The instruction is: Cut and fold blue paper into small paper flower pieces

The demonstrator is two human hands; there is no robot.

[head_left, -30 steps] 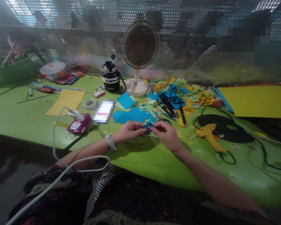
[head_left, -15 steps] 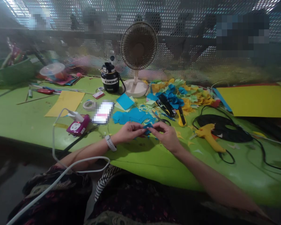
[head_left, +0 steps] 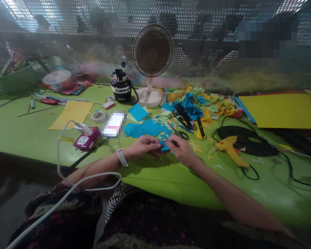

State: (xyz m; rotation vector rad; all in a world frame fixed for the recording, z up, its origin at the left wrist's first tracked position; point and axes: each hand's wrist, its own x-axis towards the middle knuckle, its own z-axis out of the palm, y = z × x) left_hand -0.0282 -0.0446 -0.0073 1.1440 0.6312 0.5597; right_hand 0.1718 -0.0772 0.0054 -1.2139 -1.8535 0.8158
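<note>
Blue paper piece [head_left: 165, 146] is what your hands are working on in the head view. It is a small scrap held between them, low over the green table [head_left: 28, 136], and your fingers hide its exact outline. Your left hand [head_left: 142, 146], with a white watch band [head_left: 122, 157] at the wrist, has its fingers closed together and appears to pinch the near side of the scrap between thumb and fingertips. Your right hand [head_left: 182, 151] comes in from the other side, its fingers bunched and appearing to pinch the far side. The scrap should handle as very light, thin paper: soft enough to crease if you squeeze it and easily lost from a loose grip, so take it by its edges with your finger pads. Just beyond your right hand lie black-handled scissors [head_left: 183, 135], beside a loose spread of blue paper scraps [head_left: 145, 128]. A heap of yellow and green paper cuttings [head_left: 212, 107] sits farther back, and a yellow hot glue gun [head_left: 230, 149] rests well to your right, near a coiled black cable [head_left: 245, 145].
</note>
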